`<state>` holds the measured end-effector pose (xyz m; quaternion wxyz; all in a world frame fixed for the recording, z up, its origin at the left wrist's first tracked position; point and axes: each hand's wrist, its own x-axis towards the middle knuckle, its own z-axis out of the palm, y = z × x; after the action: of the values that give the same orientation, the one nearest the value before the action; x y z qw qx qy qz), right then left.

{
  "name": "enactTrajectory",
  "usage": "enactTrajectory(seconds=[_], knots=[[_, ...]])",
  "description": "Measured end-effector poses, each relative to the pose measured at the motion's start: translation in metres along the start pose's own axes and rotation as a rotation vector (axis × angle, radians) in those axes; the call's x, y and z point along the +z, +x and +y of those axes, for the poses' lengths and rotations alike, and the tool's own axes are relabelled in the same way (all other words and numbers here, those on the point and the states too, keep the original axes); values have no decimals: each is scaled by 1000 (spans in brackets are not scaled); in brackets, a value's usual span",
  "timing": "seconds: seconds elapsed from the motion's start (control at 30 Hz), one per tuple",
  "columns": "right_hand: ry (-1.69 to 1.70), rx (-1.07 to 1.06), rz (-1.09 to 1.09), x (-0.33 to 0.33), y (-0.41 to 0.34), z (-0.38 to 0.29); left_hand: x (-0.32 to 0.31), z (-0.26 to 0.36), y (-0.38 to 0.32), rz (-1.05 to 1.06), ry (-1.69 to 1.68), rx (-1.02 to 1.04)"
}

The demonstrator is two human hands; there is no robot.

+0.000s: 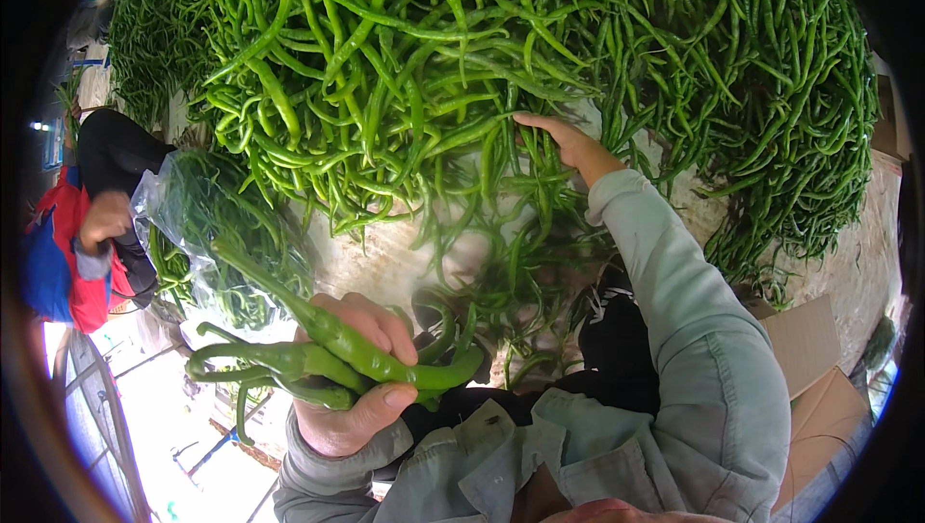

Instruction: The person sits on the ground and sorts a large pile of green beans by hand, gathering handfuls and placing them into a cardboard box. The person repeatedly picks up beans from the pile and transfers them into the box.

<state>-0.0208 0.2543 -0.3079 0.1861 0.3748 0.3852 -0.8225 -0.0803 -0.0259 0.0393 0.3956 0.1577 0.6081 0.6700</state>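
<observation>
Several long green chili peppers (pixel 325 360) are bunched in my left hand (pixel 361 371), its thumb and fingers closed around them, near the camera at the lower left. Ahead lies a large heap of green chili peppers (pixel 376 60) that fills the top of the view. My right hand (pixel 560 138) reaches to the near edge of the heap, its index finger stretched along a pepper; its other fingers are partly hidden, so whether it grips any is unclear. Loose peppers (pixel 535 248) trail from the heap towards my lap.
A clear plastic bag of green peppers (pixel 224 234) stands at the left. Beyond it sits another person in a red and blue garment (pixel 69 255). More peppers (pixel 788 89) are piled at the right, above an opened cardboard box (pixel 806 349). A pale ground sheet (pixel 361 255) shows between the heaps.
</observation>
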Motion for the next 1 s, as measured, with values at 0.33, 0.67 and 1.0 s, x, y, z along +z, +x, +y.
enactTrajectory(seconds=[0.33,0.67,1.0], knots=[[-113,-66,286,18,36,9,1,2,3,4,-8,7],[-144,34,299,50,5,-16,-4,2,-4,14,-1,58],[40,11,156,23,6,6,-11,6,-15,-69,128,177]])
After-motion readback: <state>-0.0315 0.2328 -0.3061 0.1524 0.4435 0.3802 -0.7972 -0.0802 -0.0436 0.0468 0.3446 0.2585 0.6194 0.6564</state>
